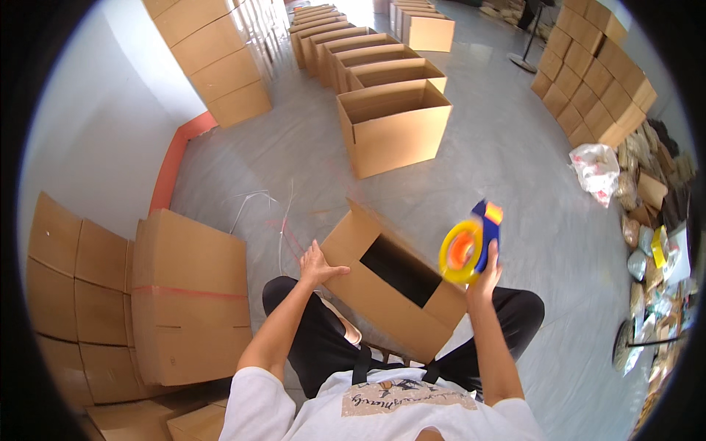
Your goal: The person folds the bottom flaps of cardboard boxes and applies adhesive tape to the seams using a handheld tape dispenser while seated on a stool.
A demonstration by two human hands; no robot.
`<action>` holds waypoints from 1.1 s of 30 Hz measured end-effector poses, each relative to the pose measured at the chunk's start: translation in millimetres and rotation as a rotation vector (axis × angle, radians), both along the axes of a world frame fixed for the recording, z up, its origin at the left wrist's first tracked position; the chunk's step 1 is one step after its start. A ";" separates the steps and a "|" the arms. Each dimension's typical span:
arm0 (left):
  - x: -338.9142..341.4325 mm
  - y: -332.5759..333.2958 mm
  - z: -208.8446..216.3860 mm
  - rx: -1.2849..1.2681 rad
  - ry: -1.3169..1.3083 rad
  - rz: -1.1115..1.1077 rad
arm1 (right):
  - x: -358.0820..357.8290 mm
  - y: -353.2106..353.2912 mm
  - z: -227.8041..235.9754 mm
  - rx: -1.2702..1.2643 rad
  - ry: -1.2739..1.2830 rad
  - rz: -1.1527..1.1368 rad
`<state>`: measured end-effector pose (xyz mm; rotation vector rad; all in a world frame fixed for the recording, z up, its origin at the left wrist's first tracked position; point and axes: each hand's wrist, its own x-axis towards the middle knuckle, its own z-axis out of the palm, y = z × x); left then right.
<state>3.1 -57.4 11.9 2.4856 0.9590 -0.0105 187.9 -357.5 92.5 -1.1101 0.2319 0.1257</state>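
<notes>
An open cardboard box (pixel 371 298) sits close in front of the person, between the knees of the black trousers (pixel 515 316), with a dark gap showing in its top. Taking that box as the centre of the clock, the left hand (pixel 321 266) is at about 10, fingers spread and thumb stretched out, resting on the box's corner. At about 2, the right hand (pixel 485 278) grips a blue and yellow tape dispenser (pixel 479 241), held up near the box's right end; whether the two touch is hard to tell.

At 9 stands a bulky brown cardboard bundle (pixel 195 331) with a red band across it. Loose string (pixel 254 197) lies on the grey floor (pixel 309 158) at 10. A row of open boxes (pixel 397 140) runs away at 12. Piled cartons (pixel 220 70) rise at 11, more stacked boxes (pixel 592 81) stand between 1 and 2, and a white plastic bag (pixel 596 173) lies at 2.
</notes>
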 end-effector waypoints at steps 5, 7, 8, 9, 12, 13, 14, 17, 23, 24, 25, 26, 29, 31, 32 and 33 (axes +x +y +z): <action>6.2 -3.6 1.4 -0.166 -0.078 0.058 | -71.4 -11.7 -53.2 -0.113 -0.162 0.175; 5.3 -2.1 -1.4 -0.259 -0.159 0.184 | -80.2 -0.7 -39.8 -0.224 -0.162 0.197; 2.8 -3.4 -2.1 -0.271 -0.169 0.236 | -81.4 2.7 -32.4 -0.265 -0.166 0.243; 6.9 -6.5 0.8 -0.285 -0.194 0.282 | -78.0 4.6 -26.9 -0.310 -0.185 0.285; 12.4 -9.4 2.4 -0.265 -0.237 0.340 | -76.9 7.0 -33.4 -0.418 -0.239 0.189; 13.2 -10.4 2.3 -0.249 -0.245 0.348 | -76.0 8.7 -32.9 -0.407 -0.249 0.188; 15.2 -10.0 2.4 -0.253 -0.232 0.350 | -75.7 10.9 -31.7 -0.395 -0.258 0.188; 16.4 -12.1 9.1 -0.281 -0.188 0.360 | -71.7 10.4 -16.8 -0.392 -0.227 0.360; 19.4 -11.8 15.9 -0.271 -0.155 0.361 | -50.1 34.2 -7.8 -0.480 -0.245 0.689; 18.8 -12.9 13.6 -0.228 -0.137 0.376 | -53.7 47.8 4.4 -0.437 -0.227 0.746; 19.7 -14.0 11.8 -0.186 -0.121 0.389 | -54.7 60.0 13.7 -0.394 -0.211 0.799; 19.6 -14.9 10.4 -0.162 -0.112 0.393 | -52.8 70.1 17.4 -0.399 -0.285 0.874; 22.8 -20.5 13.8 -0.108 -0.080 0.388 | -57.1 96.7 20.6 -0.291 -0.293 0.897; 26.2 -22.0 16.7 -0.126 -0.071 0.367 | -55.6 106.5 3.6 -0.348 -0.271 0.946; 26.6 -22.9 14.6 -0.092 -0.069 0.361 | -53.1 107.3 -11.5 -0.395 -0.256 1.028; 25.6 -23.3 11.1 -0.059 -0.069 0.360 | -54.2 110.2 -16.0 -0.442 -0.244 1.114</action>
